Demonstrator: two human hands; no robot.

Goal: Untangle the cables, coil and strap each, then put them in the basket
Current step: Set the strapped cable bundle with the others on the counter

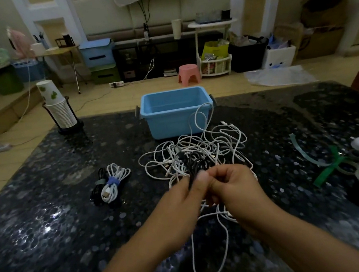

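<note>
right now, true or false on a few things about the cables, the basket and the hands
1. The blue basket already holds coiled cables. False: its inside shows no cables.
2. Two strapped coils, one white and one black, lie on the table left of the cable tangle. True.
3. Both hands, left hand and right hand, pinch cable at the tangle's near edge. True.
4. The loose straps lie inside the basket. False: they lie on the table at the right.
5. The paper cup stack stands right of the basket. False: left.
</note>
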